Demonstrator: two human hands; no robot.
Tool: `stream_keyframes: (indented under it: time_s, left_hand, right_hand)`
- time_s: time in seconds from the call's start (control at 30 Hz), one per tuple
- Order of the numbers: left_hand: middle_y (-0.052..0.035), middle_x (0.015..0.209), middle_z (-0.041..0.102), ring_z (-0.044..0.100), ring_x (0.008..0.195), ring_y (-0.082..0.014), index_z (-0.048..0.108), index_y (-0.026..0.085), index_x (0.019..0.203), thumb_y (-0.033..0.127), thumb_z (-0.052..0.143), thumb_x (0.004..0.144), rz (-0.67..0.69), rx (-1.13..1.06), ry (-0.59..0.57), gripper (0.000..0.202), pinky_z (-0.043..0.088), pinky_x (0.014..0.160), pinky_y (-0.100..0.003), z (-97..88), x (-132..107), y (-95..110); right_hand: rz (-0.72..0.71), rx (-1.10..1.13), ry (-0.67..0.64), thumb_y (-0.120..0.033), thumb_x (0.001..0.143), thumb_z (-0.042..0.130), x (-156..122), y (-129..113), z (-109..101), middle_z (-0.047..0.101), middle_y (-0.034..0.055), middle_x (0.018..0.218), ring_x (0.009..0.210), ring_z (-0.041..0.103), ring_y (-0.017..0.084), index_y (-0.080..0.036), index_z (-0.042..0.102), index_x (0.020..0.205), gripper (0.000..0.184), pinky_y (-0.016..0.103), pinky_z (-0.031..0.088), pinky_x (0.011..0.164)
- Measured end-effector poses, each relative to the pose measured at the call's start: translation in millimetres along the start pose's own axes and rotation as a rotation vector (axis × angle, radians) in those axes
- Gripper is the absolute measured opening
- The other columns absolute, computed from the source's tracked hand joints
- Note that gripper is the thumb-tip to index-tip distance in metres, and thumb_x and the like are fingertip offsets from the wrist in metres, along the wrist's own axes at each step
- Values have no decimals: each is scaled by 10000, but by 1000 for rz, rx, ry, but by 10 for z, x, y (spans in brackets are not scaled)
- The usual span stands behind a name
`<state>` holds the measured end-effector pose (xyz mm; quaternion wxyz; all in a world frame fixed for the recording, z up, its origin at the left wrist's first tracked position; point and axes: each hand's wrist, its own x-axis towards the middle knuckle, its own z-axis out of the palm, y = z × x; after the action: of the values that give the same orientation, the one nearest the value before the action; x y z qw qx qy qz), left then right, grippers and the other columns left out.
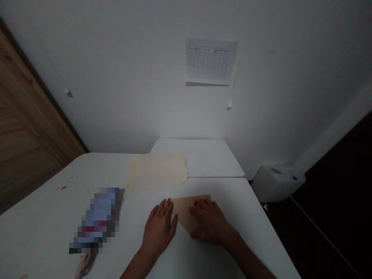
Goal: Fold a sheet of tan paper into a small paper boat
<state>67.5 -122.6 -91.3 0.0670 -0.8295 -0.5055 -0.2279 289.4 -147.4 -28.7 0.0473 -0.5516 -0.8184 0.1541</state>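
A piece of light brown paper (182, 208) lies on the white table, tapering to a point toward me and apparently folded. My left hand (159, 224) rests flat with outstretched fingers at the paper's left corner, its fingertips touching or just beside the edge. Over the right part of the paper is my right hand (210, 223); its fingers are bent and pressed onto the sheet, with the thumb side near the lower tip. That hand hides the paper's right side, so its full shape cannot be made out.
Behind my hands lies a stack of cream sheets (159, 170) on the white table (133, 232). A pixelated blue item (99, 217) with a strap sits at left. A printed chart (211, 62) hangs on the wall. Right of the table stands a white plastic canister (276, 184).
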Motion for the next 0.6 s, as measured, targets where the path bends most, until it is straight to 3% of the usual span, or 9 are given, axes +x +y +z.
stream_keyframes:
  time_s: [0.47,0.6]
  left_hand:
    - [-121,1090,676,577,1007,-286,735,170,889,242,488,909,-88,-125,63,257,480,873,-469,-109,246,-234]
    - [-126,1011,651,562,940,-265,702,153,953,212,460,920,-56,-162,133,252,480,841,-436,-136,234,-219]
  right_hand:
    - [-3,13,2,-511,616,771,-10,17,-26,452,68,1397,1250,384,336,-321,494,1307,769,492,290,1013]
    - [-7,10,23,-522,608,773,-5,28,-4,460,60,1388,1227,408,328,-327,494,1296,768,478,309,998]
